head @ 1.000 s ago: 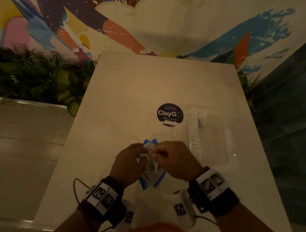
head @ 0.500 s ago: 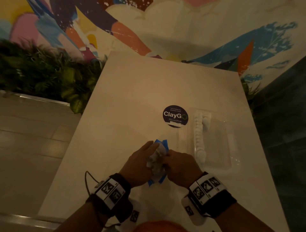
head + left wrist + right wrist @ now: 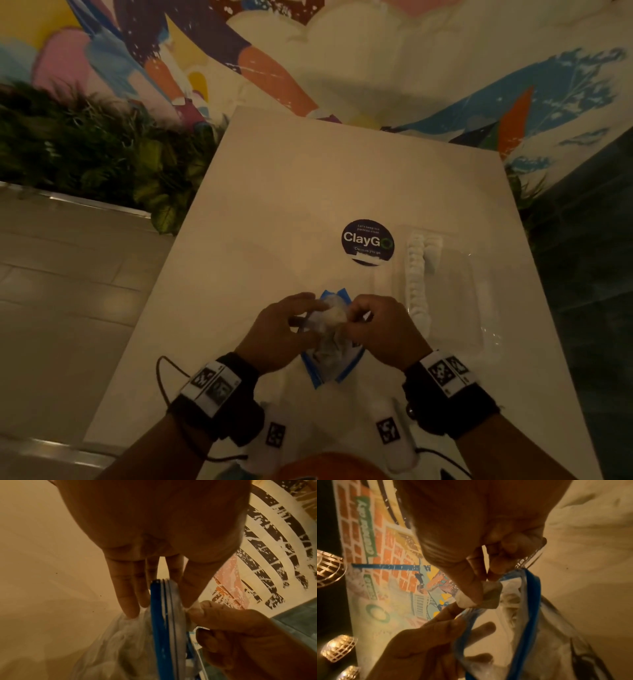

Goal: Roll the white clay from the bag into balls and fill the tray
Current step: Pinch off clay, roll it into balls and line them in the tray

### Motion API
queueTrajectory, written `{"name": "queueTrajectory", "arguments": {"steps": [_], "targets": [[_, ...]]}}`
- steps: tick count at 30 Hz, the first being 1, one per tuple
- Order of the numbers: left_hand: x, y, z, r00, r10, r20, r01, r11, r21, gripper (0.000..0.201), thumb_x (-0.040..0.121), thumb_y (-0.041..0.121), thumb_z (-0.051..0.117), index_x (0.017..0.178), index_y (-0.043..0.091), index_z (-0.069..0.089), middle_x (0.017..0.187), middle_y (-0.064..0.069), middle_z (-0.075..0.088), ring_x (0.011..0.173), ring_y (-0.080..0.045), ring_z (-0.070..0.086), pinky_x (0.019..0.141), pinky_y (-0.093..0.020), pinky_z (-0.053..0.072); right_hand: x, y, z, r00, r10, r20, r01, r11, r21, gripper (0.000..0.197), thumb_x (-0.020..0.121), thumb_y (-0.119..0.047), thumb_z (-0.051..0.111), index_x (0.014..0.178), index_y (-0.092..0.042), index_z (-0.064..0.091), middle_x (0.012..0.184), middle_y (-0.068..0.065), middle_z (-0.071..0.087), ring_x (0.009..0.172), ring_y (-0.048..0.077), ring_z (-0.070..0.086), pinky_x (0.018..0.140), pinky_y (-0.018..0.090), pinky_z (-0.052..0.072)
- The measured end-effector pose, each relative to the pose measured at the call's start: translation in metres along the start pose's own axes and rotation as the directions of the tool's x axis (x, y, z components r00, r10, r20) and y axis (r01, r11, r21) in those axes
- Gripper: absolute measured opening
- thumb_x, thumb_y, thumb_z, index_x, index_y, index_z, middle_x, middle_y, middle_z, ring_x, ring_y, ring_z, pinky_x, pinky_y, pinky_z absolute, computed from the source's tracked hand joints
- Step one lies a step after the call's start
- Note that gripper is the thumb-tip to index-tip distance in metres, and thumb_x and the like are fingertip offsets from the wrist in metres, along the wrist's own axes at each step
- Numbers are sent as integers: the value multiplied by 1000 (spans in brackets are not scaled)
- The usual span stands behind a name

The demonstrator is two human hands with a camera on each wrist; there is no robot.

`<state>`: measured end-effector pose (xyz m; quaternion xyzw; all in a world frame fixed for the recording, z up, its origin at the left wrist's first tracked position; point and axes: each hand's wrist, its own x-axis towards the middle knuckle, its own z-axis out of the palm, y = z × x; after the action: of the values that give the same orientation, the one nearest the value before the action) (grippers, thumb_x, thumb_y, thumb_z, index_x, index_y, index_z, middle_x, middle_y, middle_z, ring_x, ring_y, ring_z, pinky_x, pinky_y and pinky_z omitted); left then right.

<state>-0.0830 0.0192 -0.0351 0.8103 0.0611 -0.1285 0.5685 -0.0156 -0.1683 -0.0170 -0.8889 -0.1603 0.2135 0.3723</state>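
Over the white tabletop [image 3: 274,192], the left hand [image 3: 277,329] steadies the clear blue-zippered plastic bag [image 3: 530,601] while the right hand's [image 3: 383,329] grip pinches a white clay lump [image 3: 491,596] at its mouth. Tugging hard could tear off too little or drag the bag.

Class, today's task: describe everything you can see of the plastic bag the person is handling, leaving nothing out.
The bag is clear, thin, crinkled plastic with a blue zip strip along its mouth, which is open. White clay shows inside. It is held above the white table, near the person. The left hand pinches one side of the mouth, fingers fairly straight. The right hand pinches a small white lump of clay at the opening, curled fingers touching the rim.
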Motion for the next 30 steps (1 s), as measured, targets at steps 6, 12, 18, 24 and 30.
{"name": "queueTrajectory", "arguments": {"steps": [6,12,18,24,30], "targets": [[4,1,4,998,58,-21,-59,997,-58,25,74,53,62,90,37,72,121,8,62,100,-9,64,84,-29,55,-7,-4,13,997,53,-64,-38,976,215,26,71,-32,79,71,-11,64,66,3,63,57,9,55,61,35,53],[9,-3,9,994,3,-105,-10,998,-62,8,87,19,65,85,26,70,114,1,67,93,-14,67,81,-38,57,-8,-3,16,998,52,-22,-45,965,259,16,77,-33,75,73,-21,65,66,-2,66,58,5,61,60,28,56],[9,-3,9,986,12,-166,-19,999,-44,12,88,15,63,85,26,68,101,2,69,83,-16,69,73,-37,58,-5,1,20,997,73,-7,-70,967,244,23,73,-43,75,79,-21,70,77,0,72,72,16,69,70,37,59],[8,-4,9,956,36,-292,11,987,158,12,87,14,63,93,16,73,98,1,70,76,-16,65,76,-32,55,-3,2,15,986,81,146,-29,945,-326,12,84,-27,60,72,-25,61,75,-1,63,72,18,61,67,33,53],[8,-1,11,940,75,-333,-2,977,212,11,87,16,64,92,16,73,100,0,71,79,-13,62,80,-31,53,-4,-10,20,974,38,222,86,850,-520,24,86,-37,58,100,-20,68,95,3,67,85,21,62,66,26,42]]}}
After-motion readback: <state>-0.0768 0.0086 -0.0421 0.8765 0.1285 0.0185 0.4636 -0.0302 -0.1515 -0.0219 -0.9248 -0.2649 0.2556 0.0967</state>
